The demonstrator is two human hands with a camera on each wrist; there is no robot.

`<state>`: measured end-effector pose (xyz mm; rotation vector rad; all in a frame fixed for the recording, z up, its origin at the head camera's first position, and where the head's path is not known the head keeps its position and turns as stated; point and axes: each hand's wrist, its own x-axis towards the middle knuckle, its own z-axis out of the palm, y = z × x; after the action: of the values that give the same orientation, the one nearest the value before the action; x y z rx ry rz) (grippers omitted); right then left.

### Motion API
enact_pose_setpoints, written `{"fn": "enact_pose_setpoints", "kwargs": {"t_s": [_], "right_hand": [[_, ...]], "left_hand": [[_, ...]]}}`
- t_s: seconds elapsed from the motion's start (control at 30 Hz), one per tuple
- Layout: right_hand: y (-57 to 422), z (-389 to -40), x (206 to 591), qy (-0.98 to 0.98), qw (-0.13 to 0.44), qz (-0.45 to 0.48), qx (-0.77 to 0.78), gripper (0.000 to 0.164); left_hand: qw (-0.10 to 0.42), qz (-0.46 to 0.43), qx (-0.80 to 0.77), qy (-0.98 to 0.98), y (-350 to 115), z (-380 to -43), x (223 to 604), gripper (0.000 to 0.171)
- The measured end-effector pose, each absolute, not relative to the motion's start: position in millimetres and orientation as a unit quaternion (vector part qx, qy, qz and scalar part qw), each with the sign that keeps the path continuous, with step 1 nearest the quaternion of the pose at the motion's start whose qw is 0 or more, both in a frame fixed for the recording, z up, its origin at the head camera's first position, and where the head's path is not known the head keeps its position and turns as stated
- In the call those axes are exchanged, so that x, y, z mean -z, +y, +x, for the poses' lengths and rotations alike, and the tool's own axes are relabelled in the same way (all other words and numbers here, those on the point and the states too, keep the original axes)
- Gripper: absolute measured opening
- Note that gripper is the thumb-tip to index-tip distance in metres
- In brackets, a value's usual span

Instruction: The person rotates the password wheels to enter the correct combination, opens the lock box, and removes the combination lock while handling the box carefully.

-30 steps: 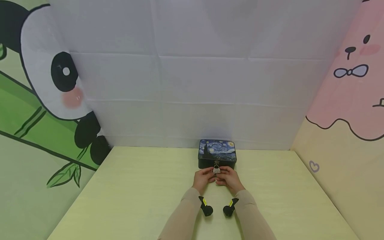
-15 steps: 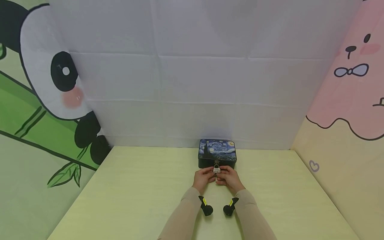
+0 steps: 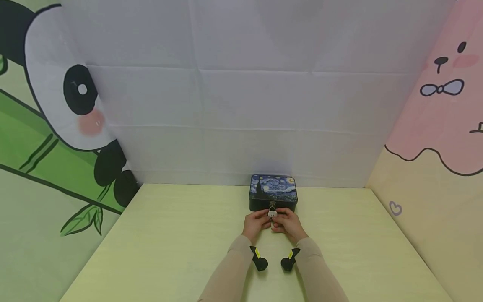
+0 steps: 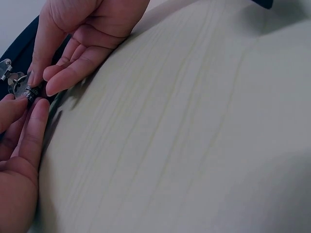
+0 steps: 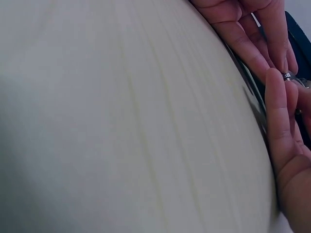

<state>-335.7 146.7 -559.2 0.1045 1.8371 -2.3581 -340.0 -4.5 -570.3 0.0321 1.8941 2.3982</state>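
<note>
A small combination padlock (image 3: 272, 213) hangs by its shackle from the metal clasp (image 4: 6, 69) on the front of a dark tin box (image 3: 273, 191). The box lid carries a blue swirling night-sky painting and is down. My left hand (image 3: 256, 224) pinches the padlock from the left side, thumb and fingers at its dials. From the right, my right hand (image 3: 288, 223) also pinches it, its thumb on the row of dials in the left wrist view. Fingers from both sides partly cover the lock body (image 4: 31, 92), and the digits are too small to read.
The box stands at the back of a pale yellow table (image 3: 181, 235), near a white creased backdrop (image 3: 241, 100). Side panels show a panda (image 3: 81, 90) at left and a pink bear (image 3: 441, 109) at right. Black wrist cameras (image 3: 259, 261) sit inside both beige sleeves.
Both hands stay at the padlock with only slight finger movement at the right hand. The box has not moved.
</note>
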Motion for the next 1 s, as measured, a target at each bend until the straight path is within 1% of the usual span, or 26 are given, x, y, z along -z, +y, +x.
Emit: {"fn": "enact_pose_setpoints", "kwargs": {"t_s": [0.27,0.67,1.0], "right_hand": [[147.0,-333.7,557.1,0.61,0.069,0.026,0.789,0.037],[147.3,-334.1,555.9,0.613,0.073,0.028,0.786,0.043],[148.8,-333.9,556.0,0.611,0.073,0.017,0.788,0.043]], "left_hand": [[0.041,0.013,-0.785,0.618,-4.4,-341.4,571.5,0.032],[0.042,0.014,-0.786,0.616,-3.9,-342.5,572.9,0.032],[0.039,0.016,-0.785,0.618,-3.6,-344.0,574.3,0.032]]}}
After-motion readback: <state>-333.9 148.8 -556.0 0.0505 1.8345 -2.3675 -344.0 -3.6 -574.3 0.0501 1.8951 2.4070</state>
